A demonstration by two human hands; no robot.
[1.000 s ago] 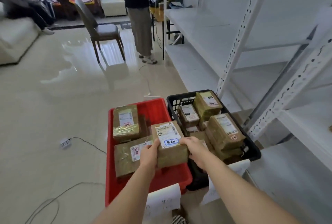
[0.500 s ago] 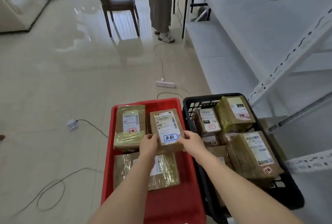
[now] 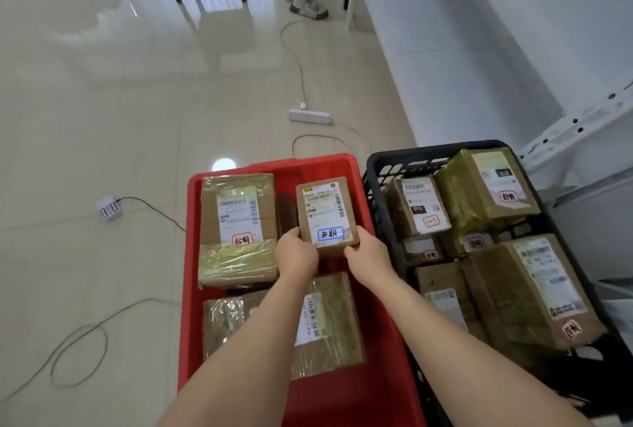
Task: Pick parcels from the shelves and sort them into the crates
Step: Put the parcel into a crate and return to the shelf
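Left hand [image 3: 296, 252] and right hand [image 3: 368, 250] grip near corners of parcel [image 3: 325, 216], held over red crate [image 3: 373, 372]. Taped parcel [image 3: 238, 229] just left of grip; black crate [image 3: 380, 166] right, full.

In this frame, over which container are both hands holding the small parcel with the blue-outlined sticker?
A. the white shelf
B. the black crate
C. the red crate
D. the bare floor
C. The left hand and right hand grip the small parcel above the red crate, beside the black crate.
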